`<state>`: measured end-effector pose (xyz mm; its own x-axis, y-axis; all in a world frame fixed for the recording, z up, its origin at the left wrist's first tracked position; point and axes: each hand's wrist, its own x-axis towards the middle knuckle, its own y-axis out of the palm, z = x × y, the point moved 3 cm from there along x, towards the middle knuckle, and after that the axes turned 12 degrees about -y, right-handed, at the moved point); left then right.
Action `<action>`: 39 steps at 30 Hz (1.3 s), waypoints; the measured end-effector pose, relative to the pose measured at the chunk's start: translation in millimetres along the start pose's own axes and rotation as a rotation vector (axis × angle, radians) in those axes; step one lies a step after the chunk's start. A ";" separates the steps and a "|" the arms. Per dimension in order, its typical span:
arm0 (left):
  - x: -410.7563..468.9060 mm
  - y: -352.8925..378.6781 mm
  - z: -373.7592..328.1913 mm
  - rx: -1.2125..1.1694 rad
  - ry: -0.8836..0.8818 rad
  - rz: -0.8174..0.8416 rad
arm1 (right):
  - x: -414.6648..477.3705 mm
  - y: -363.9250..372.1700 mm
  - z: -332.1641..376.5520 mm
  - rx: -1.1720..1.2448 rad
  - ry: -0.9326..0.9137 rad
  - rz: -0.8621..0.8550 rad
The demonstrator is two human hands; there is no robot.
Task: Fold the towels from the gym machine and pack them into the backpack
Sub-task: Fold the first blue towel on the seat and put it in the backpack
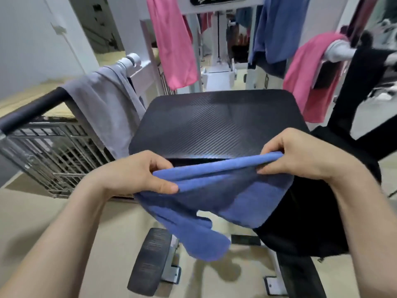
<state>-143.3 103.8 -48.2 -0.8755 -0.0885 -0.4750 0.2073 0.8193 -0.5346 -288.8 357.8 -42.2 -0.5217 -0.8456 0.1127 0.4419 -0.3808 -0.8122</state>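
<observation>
Before us stands the white gym machine (214, 9), with a pink towel (174, 46), a grey towel (107, 104) and a hanging blue towel (277, 29) draped over it. Its black seat pad (214, 119) lies just beyond our hands, with the black backpack (305, 222) at its right edge. Over the pad's near edge, our left hand (137, 173) and right hand (305, 153) each pinch one end of a folded blue towel (225, 196).

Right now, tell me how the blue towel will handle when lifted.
Probably floppy: the blue towel sags and dangles below where the left hand and right hand pinch its folded edge. Likely light, since fingertip pinches hold it. It would probably bunch rather than slide if pushed.
</observation>
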 end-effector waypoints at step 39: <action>205.1 -127.5 -70.5 0.419 -0.100 -1.019 | 177.7 -91.0 -181.6 -0.498 0.433 -0.531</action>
<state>-380.0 21.2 -28.3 -0.6848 -0.6735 0.2784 -0.4432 0.0815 -0.8927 -554.2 310.1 -52.2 -0.8473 -0.3444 0.4044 -0.2617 -0.3919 -0.8820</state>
